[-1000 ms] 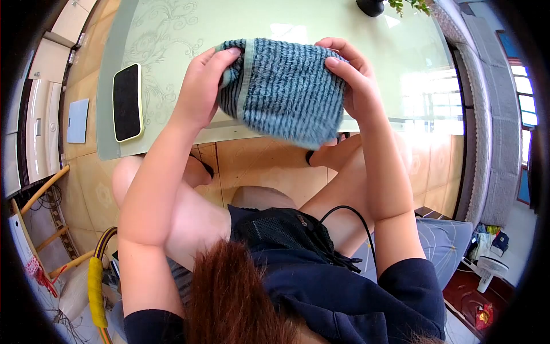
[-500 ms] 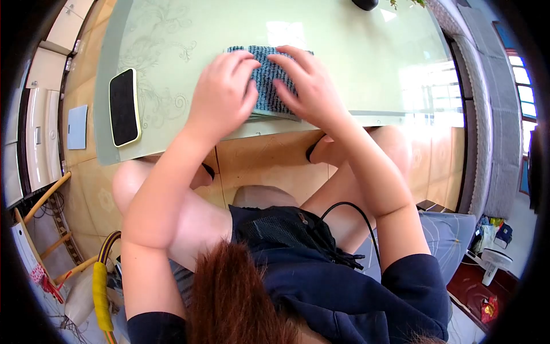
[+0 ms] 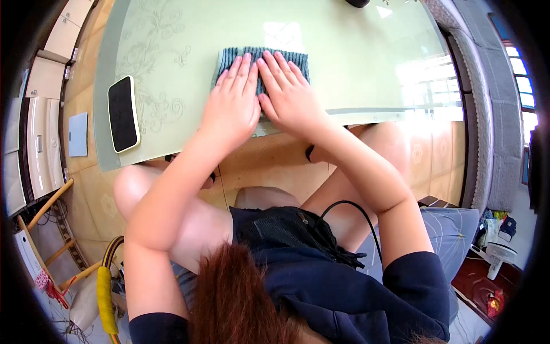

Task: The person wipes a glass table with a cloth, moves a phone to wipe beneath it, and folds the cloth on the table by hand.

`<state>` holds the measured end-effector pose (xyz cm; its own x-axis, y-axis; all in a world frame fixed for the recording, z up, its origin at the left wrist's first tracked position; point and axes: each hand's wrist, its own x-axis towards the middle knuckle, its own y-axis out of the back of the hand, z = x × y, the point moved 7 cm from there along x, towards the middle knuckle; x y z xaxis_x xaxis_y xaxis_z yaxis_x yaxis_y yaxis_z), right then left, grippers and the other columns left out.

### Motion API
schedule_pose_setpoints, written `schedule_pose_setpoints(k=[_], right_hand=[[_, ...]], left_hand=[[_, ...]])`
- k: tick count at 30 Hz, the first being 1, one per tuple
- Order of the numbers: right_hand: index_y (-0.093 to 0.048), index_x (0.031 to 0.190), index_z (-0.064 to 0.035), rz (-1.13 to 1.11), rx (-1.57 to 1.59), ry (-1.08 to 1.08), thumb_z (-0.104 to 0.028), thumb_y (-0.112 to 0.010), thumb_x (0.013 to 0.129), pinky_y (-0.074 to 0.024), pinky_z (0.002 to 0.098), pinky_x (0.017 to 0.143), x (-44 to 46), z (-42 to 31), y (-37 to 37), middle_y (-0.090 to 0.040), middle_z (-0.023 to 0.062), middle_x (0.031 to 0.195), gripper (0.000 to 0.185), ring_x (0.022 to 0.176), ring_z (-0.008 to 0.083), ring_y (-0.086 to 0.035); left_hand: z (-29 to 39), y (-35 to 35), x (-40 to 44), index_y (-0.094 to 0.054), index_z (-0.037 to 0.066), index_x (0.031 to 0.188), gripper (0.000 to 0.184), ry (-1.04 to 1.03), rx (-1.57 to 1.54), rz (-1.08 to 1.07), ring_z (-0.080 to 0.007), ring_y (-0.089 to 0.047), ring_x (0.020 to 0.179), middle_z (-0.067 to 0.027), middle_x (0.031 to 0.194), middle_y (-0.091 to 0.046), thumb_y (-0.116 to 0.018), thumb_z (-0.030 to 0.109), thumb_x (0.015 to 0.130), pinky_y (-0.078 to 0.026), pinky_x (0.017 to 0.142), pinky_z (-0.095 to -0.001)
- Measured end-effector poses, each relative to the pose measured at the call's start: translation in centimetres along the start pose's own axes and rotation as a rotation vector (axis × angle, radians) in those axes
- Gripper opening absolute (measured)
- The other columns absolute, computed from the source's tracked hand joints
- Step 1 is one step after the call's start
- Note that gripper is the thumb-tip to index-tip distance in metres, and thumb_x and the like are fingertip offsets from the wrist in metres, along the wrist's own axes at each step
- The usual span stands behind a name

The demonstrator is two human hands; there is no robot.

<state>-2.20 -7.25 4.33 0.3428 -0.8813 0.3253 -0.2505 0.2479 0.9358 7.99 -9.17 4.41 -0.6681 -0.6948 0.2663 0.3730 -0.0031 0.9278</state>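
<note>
A folded blue-grey ribbed cloth (image 3: 293, 59) lies on the pale green glass table (image 3: 366, 69) near its front edge. My left hand (image 3: 232, 100) rests flat on the cloth's left half, fingers stretched out and pointing away from me. On the right half, my right hand (image 3: 289, 94) lies flat too, its fingers straight and its tips close to the left fingertips. Much of the cloth's middle and front is covered by the two hands.
Left on the table is a phone (image 3: 124, 114) with a dark screen and pale case. A dark object (image 3: 358, 2) shows at the far edge. A grey sofa (image 3: 504, 126) stands to the right, and a yellow-wrapped handle (image 3: 105, 298) rises at lower left.
Both hands have gone from curved fingers at the cloth to lying flat on it, closer together. The cloth now looks flatter and wider to the left.
</note>
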Motion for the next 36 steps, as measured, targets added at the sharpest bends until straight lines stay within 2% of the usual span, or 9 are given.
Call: schedule_pose_setpoints(k=[14, 22, 26, 27, 29, 31, 32, 34, 36], right_hand=[[-0.042, 0.136, 0.0055, 0.041, 0.013, -0.011, -0.030, -0.048, 0.091, -0.0264, 0.0465, 0.112, 1.1, 0.1, -0.2, -0.040, 0.0232, 0.144, 0.057, 0.136, 0.0366, -0.035], [-0.037, 0.138, 0.0065, -0.031, 0.036, -0.128, -0.029, -0.051, 0.087, -0.0258, 0.0520, 0.111, -1.6, -1.0, 0.5, -0.036, 0.0281, 0.144, 0.064, 0.135, 0.0422, -0.034], [-0.037, 0.138, 0.0043, -0.095, 0.072, -0.279, -0.024, -0.050, 0.082, -0.0269, 0.0551, 0.110, -0.9, 2.1, 1.4, -0.034, 0.0306, 0.144, 0.064, 0.136, 0.0455, -0.032], [-0.037, 0.138, 0.0038, -0.042, -0.001, -0.307, -0.025, -0.051, 0.083, -0.0315, 0.0556, 0.106, -1.1, 3.5, 1.6, -0.039, 0.0321, 0.138, 0.064, 0.129, 0.0467, -0.039], [-0.028, 0.144, 0.0000, -0.225, 0.036, -0.525, -0.030, -0.051, 0.088, -0.0284, 0.0514, 0.110, -1.4, 7.2, 2.1, -0.029, 0.0359, 0.143, 0.068, 0.134, 0.0507, -0.029], [-0.023, 0.148, -0.0055, -0.259, 0.004, -0.674, -0.044, -0.049, 0.091, -0.0270, 0.0505, 0.111, -1.5, 10.4, 3.2, -0.025, 0.0365, 0.146, 0.074, 0.136, 0.0505, -0.025], [-0.043, 0.133, 0.0038, 0.031, -0.178, -0.483, -0.038, -0.063, 0.083, -0.0462, 0.0496, 0.088, -1.3, 11.0, 3.9, -0.051, 0.0282, 0.123, 0.068, 0.107, 0.0411, -0.052], [-0.033, 0.144, -0.0050, -0.135, -0.181, -0.647, -0.052, -0.049, 0.089, -0.0299, 0.0568, 0.104, -1.0, 12.1, 3.1, -0.034, 0.0346, 0.140, 0.074, 0.129, 0.0491, -0.033], [-0.026, 0.149, -0.0133, -0.151, -0.201, -0.692, -0.060, -0.037, 0.092, -0.0158, 0.0605, 0.110, -1.0, 12.6, 1.1, -0.020, 0.0363, 0.147, 0.075, 0.139, 0.0519, -0.016]], left_hand=[[-1.1, -0.3, 0.6, -0.032, -0.003, 0.143, 0.057, 0.045, 0.036, 0.015, -0.0333, -0.028, 0.140, -0.0194, 0.151, -0.028, -0.045, 0.015, 0.091, -0.024, 0.114, -0.0453], [0.9, 1.1, -0.4, -0.043, -0.004, 0.135, 0.051, -0.086, -0.128, 0.006, -0.0367, -0.038, 0.134, -0.0223, 0.142, -0.041, -0.050, 0.013, 0.088, -0.030, 0.111, -0.0441], [0.8, 1.6, 0.1, -0.046, -0.003, 0.132, 0.048, -0.080, -0.188, 0.015, -0.0367, -0.040, 0.132, -0.0215, 0.140, -0.044, -0.051, 0.014, 0.088, -0.032, 0.110, -0.0437], [0.5, 1.6, 0.2, -0.047, -0.003, 0.132, 0.047, -0.072, -0.188, 0.017, -0.0366, -0.040, 0.132, -0.0213, 0.140, -0.044, -0.051, 0.015, 0.089, -0.032, 0.110, -0.0438], [0.0, 1.7, 0.3, -0.048, -0.002, 0.130, 0.045, -0.055, -0.189, 0.023, -0.0363, -0.040, 0.132, -0.0210, 0.140, -0.045, -0.051, 0.015, 0.089, -0.032, 0.110, -0.0438], [-0.4, 1.7, 0.4, -0.047, -0.002, 0.131, 0.045, -0.035, -0.175, 0.019, -0.0363, -0.040, 0.132, -0.0211, 0.140, -0.045, -0.051, 0.015, 0.090, -0.032, 0.110, -0.0439], [-0.5, 1.7, 0.4, -0.047, -0.002, 0.131, 0.044, -0.027, -0.167, 0.016, -0.0364, -0.040, 0.132, -0.0212, 0.140, -0.045, -0.051, 0.015, 0.090, -0.032, 0.110, -0.0440], [-0.8, 1.5, 0.4, -0.049, -0.003, 0.129, 0.045, -0.033, -0.127, 0.040, -0.0369, -0.042, 0.130, -0.0225, 0.138, -0.046, -0.053, 0.017, 0.089, -0.034, 0.109, -0.0445], [-0.9, 1.6, 0.5, -0.048, -0.004, 0.129, 0.047, -0.037, -0.103, 0.074, -0.0374, -0.042, 0.130, -0.0236, 0.138, -0.045, -0.053, 0.019, 0.088, -0.035, 0.108, -0.0454]])
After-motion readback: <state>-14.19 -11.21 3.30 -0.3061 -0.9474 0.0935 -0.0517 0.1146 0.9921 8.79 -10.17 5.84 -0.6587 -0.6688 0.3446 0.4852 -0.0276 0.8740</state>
